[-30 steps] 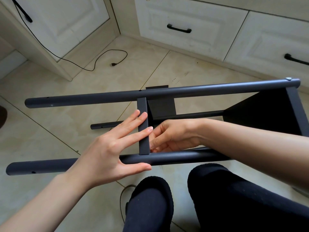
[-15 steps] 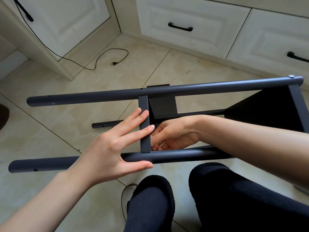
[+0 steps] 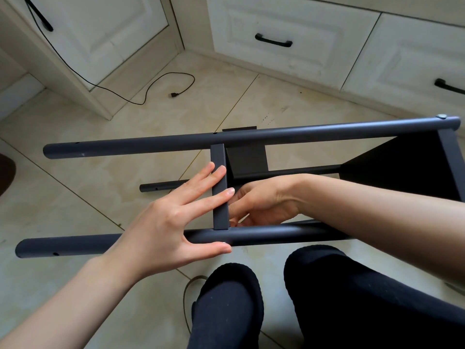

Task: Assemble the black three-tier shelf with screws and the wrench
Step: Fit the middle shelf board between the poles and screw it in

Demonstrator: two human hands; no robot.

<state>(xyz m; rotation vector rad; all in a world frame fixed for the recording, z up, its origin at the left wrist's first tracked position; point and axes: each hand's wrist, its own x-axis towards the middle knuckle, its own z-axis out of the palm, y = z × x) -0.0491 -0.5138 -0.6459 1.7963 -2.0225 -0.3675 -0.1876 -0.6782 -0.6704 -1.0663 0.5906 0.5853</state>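
The left hand (image 3: 173, 222) is spread wide, its straight fingers (image 3: 214, 178) laid flat against the short square crossbar (image 3: 220, 187) and its thumb along the underside of the near tube (image 3: 251, 235). The right hand (image 3: 261, 200) reaches in from the other side of that crossbar with its fingers curled low by the joint where crossbar meets near tube; whether they hold anything there cannot be told, as the bar hides the fingertips. The black shelf frame (image 3: 402, 170) lies on its side on the tiled floor (image 3: 100, 177), over the person's dark-clad legs (image 3: 352, 298). It is matte dark grey-black: two long round tubes run left to right, the far tube (image 3: 151, 144) parallel to the near one, with small screw holes near their open left ends. A thinner third tube (image 3: 163, 186) shows lower between them. At the right end a flat black panel sits between the tubes, with a silver screw head (image 3: 441, 116) on top of the far tube. White cabinets (image 3: 276, 41) with black handles stand beyond, and a black cable (image 3: 156, 89) trails over the floor.
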